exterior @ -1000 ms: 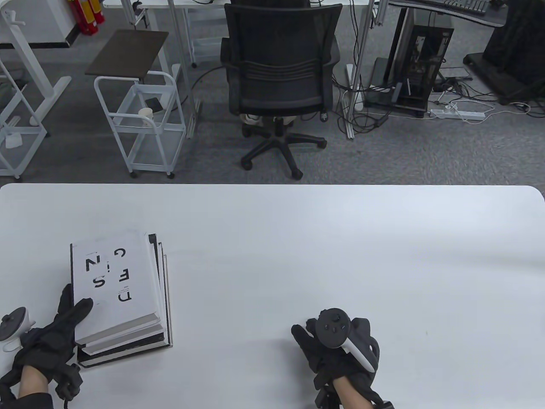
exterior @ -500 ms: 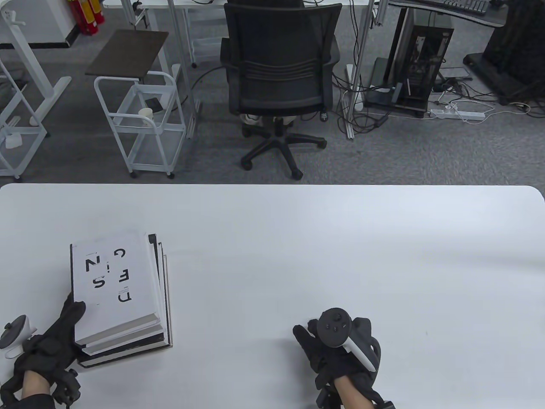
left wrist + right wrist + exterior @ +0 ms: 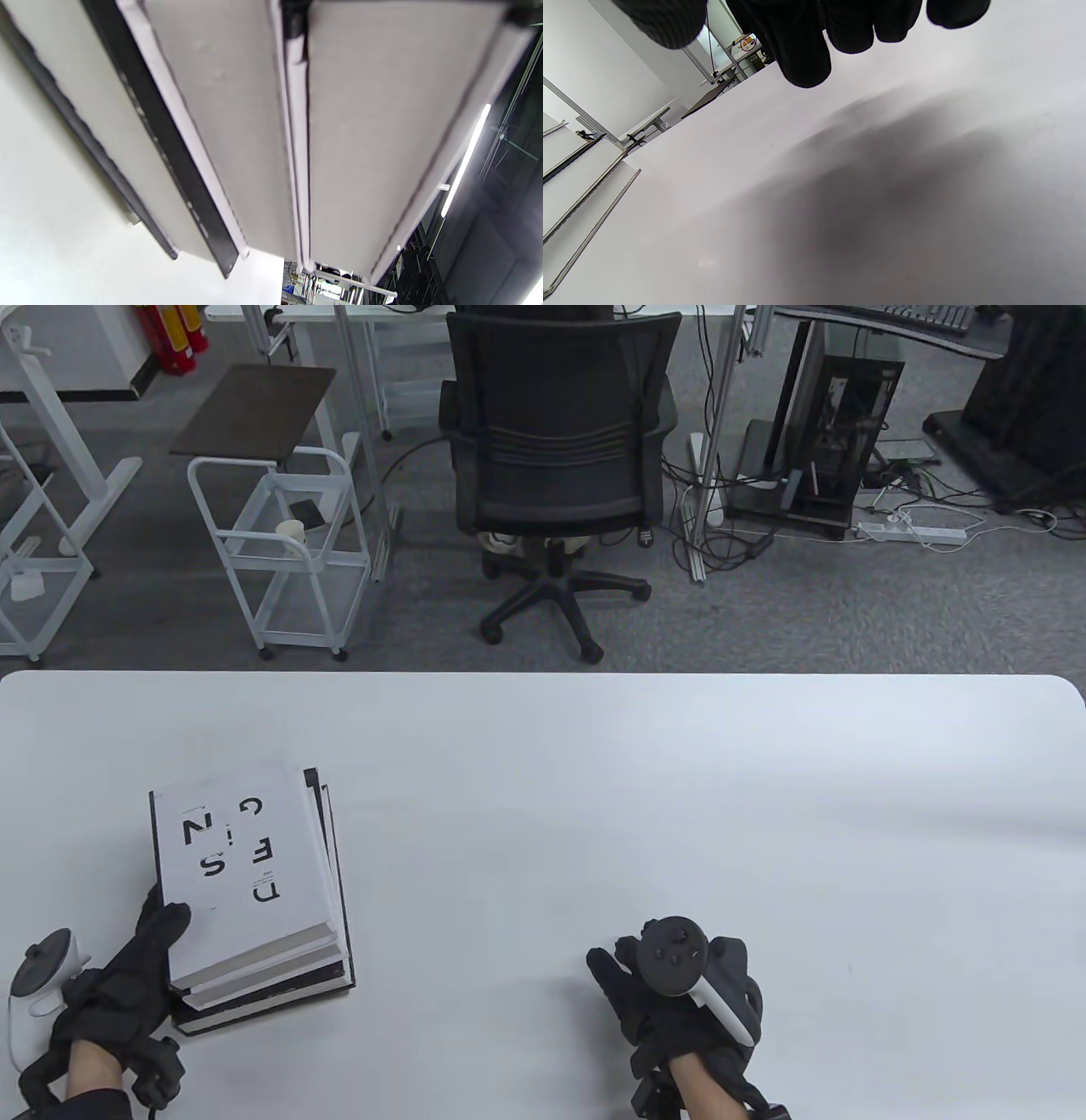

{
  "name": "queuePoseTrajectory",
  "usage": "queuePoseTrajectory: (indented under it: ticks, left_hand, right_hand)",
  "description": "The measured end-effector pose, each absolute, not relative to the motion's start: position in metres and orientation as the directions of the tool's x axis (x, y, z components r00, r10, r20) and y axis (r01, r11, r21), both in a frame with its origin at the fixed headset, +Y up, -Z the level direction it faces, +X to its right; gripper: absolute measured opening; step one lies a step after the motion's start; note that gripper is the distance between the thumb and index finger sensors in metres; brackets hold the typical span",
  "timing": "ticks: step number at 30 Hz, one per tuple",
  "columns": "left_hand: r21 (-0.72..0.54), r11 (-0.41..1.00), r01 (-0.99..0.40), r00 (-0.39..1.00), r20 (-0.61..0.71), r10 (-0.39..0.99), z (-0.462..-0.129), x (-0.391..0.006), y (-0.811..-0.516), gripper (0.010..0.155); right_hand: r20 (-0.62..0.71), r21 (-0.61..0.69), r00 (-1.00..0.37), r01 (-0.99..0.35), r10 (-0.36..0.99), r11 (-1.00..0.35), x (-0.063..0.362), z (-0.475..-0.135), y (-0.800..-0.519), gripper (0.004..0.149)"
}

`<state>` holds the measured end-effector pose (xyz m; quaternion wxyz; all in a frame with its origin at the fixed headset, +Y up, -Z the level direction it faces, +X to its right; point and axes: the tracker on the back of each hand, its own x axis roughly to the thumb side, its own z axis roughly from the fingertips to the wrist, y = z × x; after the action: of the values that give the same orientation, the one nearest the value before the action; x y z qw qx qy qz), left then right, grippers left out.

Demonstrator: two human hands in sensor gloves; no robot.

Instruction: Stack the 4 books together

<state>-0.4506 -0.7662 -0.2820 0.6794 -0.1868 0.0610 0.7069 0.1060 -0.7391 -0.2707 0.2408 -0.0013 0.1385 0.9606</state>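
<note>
Pushing from seven o'clock, the left hand, fingers spread against the stack, could skew its uneven books; the right hand rests loosely curled, empty.

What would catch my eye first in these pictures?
Likely the stack of books at the table's near left, its white top cover bearing scattered black letters. The gloved left hand touches its near-left corner, while the right hand rests on the bare tabletop. Behind the table stands a black office chair.
</note>
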Motion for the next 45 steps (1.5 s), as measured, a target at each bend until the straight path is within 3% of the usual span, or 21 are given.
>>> queuePoseTrajectory:
  ticks: [7, 16, 26, 34, 45]
  left_hand:
    - [-0.228, -0.082, -0.97, 0.001, -0.342, 0.94, -0.298, -0.399, -0.766, 0.101]
    - [-0.388, -0.085, -0.918, 0.055, -0.336, 0.94, -0.322, -0.3, -0.766, 0.102]
    - [-0.538, -0.075, -0.84, 0.114, -0.309, 0.944, -0.314, -0.208, -0.767, 0.101]
    - [-0.567, -0.079, -0.82, 0.118, -0.303, 0.946, -0.292, -0.175, -0.768, 0.101]
    - [-0.632, -0.064, -0.772, 0.164, -0.295, 0.941, -0.276, -0.16, -0.769, 0.101]
  right_hand:
    - [-0.081, 0.263, -0.875, -0.481, 0.477, -0.837, 0.11, -0.271, -0.74, 0.07]
    - [-0.122, 0.249, -0.875, -0.484, 0.469, -0.839, 0.124, -0.273, -0.738, 0.067]
    - [-0.176, 0.203, -0.884, -0.463, 0.433, -0.863, 0.144, -0.273, -0.733, 0.063]
    - [-0.198, 0.2, -0.874, -0.48, 0.445, -0.854, 0.151, -0.274, -0.733, 0.062]
    - [-0.2, 0.201, -0.874, -0.48, 0.444, -0.854, 0.151, -0.274, -0.733, 0.061]
